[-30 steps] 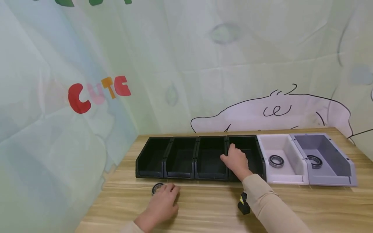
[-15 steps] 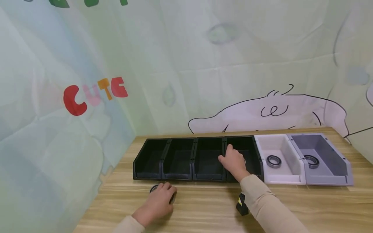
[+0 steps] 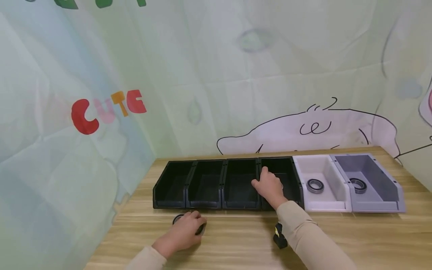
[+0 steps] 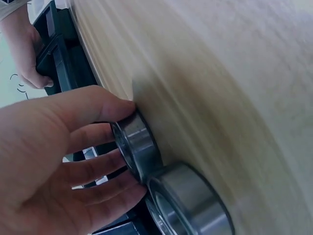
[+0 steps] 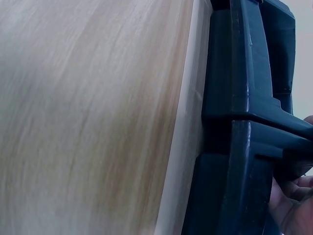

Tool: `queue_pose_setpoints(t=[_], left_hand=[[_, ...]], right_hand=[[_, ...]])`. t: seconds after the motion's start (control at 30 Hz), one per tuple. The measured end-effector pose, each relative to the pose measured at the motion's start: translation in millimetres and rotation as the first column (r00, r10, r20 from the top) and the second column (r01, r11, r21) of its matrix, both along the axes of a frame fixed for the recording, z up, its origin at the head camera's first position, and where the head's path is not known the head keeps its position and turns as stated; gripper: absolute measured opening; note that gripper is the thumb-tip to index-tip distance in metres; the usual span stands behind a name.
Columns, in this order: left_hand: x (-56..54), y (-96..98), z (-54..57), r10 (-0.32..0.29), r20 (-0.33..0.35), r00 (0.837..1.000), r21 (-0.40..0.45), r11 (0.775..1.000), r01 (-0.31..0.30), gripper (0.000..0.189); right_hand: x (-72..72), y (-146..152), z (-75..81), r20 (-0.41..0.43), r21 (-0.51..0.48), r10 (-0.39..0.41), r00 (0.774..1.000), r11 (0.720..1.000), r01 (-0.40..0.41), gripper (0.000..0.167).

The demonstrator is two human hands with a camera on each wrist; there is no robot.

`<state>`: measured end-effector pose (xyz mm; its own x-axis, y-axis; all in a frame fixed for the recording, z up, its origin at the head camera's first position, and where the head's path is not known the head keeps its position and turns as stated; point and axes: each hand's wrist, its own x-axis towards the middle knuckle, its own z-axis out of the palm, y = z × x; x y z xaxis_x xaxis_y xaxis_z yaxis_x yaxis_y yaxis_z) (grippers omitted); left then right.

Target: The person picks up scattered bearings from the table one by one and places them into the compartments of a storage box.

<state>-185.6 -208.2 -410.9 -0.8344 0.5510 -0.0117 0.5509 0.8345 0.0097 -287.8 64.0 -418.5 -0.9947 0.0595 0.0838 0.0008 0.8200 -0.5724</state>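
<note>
A printed cloth backdrop [image 3: 189, 56] with cartoon lettering hangs behind a wood-grained worktop [image 3: 236, 236]. The left hand [image 3: 183, 230] rests low over it, thumb and curled fingers pinching a metal ring [image 4: 137, 139] by its outer rim. Touching that ring is a second ring [image 4: 195, 196], also on the worktop. The held one looks like solid steel with a dark seal: probably heavy for its size, quite stiff, hard to damage. Its polished rim may slip under dry fingertips, so the best hold is thumb and fingers on opposite sides of the outer edge, leaving the middle alone, since that part could turn.

The right hand [image 3: 270, 187] reaches into the fourth black bin [image 3: 287, 168]; its fingertips are hidden, so whether it grips anything I cannot tell. Three more black bins [image 3: 241, 205] stand to the left. Farther right, a white bin [image 3: 325, 206] and a grey bin [image 3: 378, 207] each hold one similar ring. A small black-and-yellow object [image 3: 280, 240] sits beside the right sleeve [image 3: 300, 225].
</note>
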Motion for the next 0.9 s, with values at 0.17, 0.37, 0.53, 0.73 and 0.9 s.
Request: queue_pose_setpoints(t=[0.17,0.37,0.53,0.73,0.9], left_hand=[[-2.0,4.7,0.9,-0.021,0.008,1.000,0.000,1.000,0.021,0.039],[-2.6,2.7,-3.0,-0.008,0.008,1.000,0.047,0.999,0.008,0.038],[-3.9,1.3,-2.9,0.011,0.009,1.000,0.058,0.998,-0.011,0.036],[-6.7,3.7,4.2,-0.011,-0.033,0.999,0.087,0.996,0.014,0.029],[-10.3,11.8,17.1,-0.038,-0.098,0.994,0.144,0.988,0.052,0.024]], right_hand=[[-0.9,1.4,2.2,0.005,0.002,-0.007,1.000,1.000,0.007,0.063],[1.6,0.1,2.8,-0.015,-0.005,-0.013,1.000,1.000,0.012,0.060],[0.4,-1.4,1.1,-0.017,-0.008,-0.017,1.000,1.000,0.017,0.061],[-1.9,0.0,-1.4,-0.017,-0.007,-0.012,1.000,1.000,0.012,0.061],[-1.9,0.0,-0.6,-0.016,-0.012,-0.007,1.000,1.000,0.007,0.062]])
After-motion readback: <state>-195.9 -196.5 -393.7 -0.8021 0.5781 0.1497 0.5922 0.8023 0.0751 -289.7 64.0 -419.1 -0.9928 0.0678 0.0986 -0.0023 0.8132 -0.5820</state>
